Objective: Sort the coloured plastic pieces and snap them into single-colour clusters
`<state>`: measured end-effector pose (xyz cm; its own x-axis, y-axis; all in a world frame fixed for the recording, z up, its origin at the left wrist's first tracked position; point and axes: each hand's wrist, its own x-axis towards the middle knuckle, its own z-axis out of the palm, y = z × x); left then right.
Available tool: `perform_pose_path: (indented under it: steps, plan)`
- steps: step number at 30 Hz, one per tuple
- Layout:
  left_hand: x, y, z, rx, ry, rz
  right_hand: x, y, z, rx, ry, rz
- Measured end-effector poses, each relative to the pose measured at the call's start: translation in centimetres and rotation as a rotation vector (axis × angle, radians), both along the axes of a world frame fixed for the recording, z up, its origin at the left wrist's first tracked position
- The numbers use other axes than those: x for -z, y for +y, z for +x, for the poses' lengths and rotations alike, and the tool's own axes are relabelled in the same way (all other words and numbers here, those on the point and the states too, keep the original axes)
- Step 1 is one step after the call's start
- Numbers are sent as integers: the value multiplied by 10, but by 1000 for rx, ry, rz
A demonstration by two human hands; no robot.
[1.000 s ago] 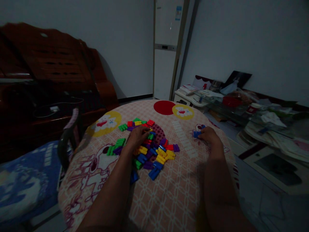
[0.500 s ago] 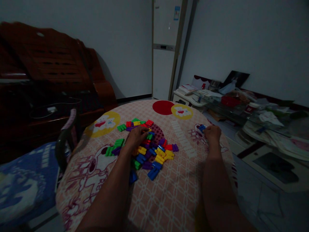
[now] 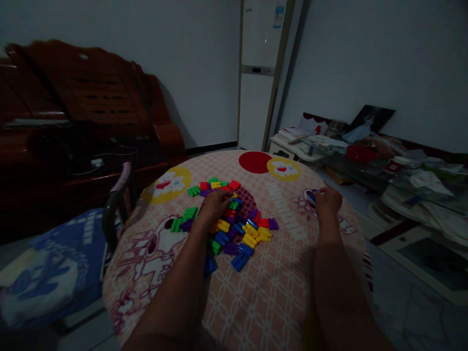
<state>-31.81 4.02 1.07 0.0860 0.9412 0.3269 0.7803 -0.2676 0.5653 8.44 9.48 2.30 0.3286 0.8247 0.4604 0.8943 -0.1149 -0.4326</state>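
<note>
A loose pile of plastic building blocks in red, yellow, green, blue and purple lies left of the table's middle; yellow blocks (image 3: pixel 251 236) are at its right side and green blocks (image 3: pixel 185 219) at its left. My left hand (image 3: pixel 216 204) rests over the upper part of the pile, fingers curled together. A yellow bit shows by its fingertips, but what they grip is hidden. Far to the right, my right hand (image 3: pixel 329 200) is closed with a small blue block (image 3: pixel 313 196) at its fingertips, at the table surface. The hand partly covers that block.
The round table wears a patterned pink cloth (image 3: pixel 256 297). A chair (image 3: pixel 113 209) with a blue cover stands at the left, a wooden sofa (image 3: pixel 98 97) behind it. A cluttered cabinet (image 3: pixel 409 243) runs along the right. A white upright appliance (image 3: pixel 258 97) stands in the corner.
The whole view has shifted, so everything sits slightly farther right. My left hand stays over the pile. My right hand remains by the right side with the blue block, which its fingers now cover more.
</note>
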Motion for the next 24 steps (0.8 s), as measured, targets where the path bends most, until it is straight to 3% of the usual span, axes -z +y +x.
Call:
perform_pose_path:
  steps: [3,8,13,18,21,24]
  plan:
    - [-3,-2,-4,-30,-30,-16,-9,1,-22,-8,86,62]
    - [-14,-6,-5,-137,9,-26,-10,2,-65,-273,265,-16]
    - [-12,-9,13,-30,123,-13,-2,-5,-106,-592,345,-101]
    - [-5,-9,21,-70,215,-14,-1,-12,-124,-723,374,-163]
    - [-12,-9,22,-52,178,22,-6,-18,-131,-779,486,-253]
    - [-23,-11,29,70,107,57,-15,-27,-143,-937,522,-322]
